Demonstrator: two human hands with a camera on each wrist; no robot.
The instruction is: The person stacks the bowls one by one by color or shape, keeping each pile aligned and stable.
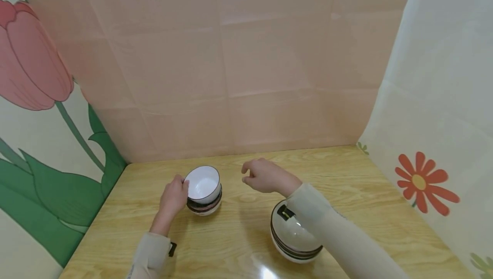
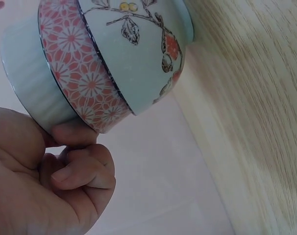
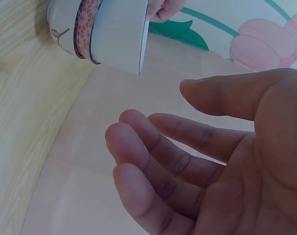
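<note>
My left hand (image 1: pixel 174 197) pinches the rim of a white bowl (image 1: pixel 203 182) from its left side. That bowl tilts at the top of a small stack; beneath it are a bowl with a pink flower-patterned band (image 2: pixel 85 73) and a bowl with a painted branch (image 2: pixel 143 54). How deep the white bowl sits in the stack is hard to tell. My right hand (image 1: pixel 269 176) hovers right of the stack, holding nothing, its fingers loosely bent and thumb apart in the right wrist view. Below the right forearm stands a stack of larger dark-rimmed bowls (image 1: pixel 296 251), partly hidden by the sleeve.
Both stacks stand on a wood-grain table (image 1: pixel 239 236). A plain pinkish sheet (image 1: pixel 231 78) hangs along the back edge. Flower-printed sheets border the left (image 1: pixel 57 159) and right (image 1: pixel 431 99) sides.
</note>
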